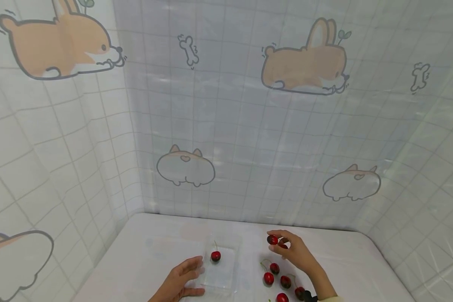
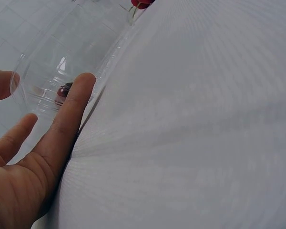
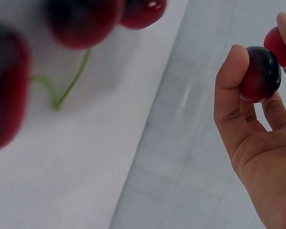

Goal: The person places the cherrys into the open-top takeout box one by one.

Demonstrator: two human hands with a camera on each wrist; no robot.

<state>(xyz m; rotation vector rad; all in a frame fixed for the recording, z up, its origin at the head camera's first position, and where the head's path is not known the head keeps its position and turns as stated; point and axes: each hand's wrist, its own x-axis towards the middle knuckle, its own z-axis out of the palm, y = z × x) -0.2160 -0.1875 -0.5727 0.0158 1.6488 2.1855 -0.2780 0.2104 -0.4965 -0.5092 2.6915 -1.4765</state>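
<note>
**Two cherries in the right hand, clear tray under the left**

While the head camera looks down at a white worktop [image 1: 166, 235] backed by a dog-print curtain [image 1: 249, 126], the left hand [image 1: 181, 279] rests against the near left edge of a clear plastic tray [image 1: 222, 272], its grip loose, with relaxed fingers on the rim. One cherry with a stem [image 1: 215, 255] lies inside the tray near its far side. Just right of the tray, the right hand [image 1: 292, 251] is raised above the worktop, its grip closed on a dark cherry [image 1: 272, 240] pinched at the fingertips, with a second cherry [image 1: 283, 245] tucked just behind it. Loose cherries [image 1: 277, 279] lie on the worktop below that hand, near the tray but apart from it.

From the left wrist, the left hand [image 2: 24, 176] lies open beside the clear plastic tray [image 2: 62, 62]; one straight finger [image 2: 71, 109] touches its wall, and a dark cherry [image 2: 63, 90] shows through the plastic.

From the right wrist, the right hand [image 3: 257, 143] holds the dark cherry [image 3: 261, 74] between thumb and fingers, the second cherry [image 3: 276, 45] pressed just above it. Blurred loose cherries [image 3: 81, 19] lie on the worktop [image 3: 62, 167] at the upper left, one with a green stem [image 3: 66, 88].
</note>
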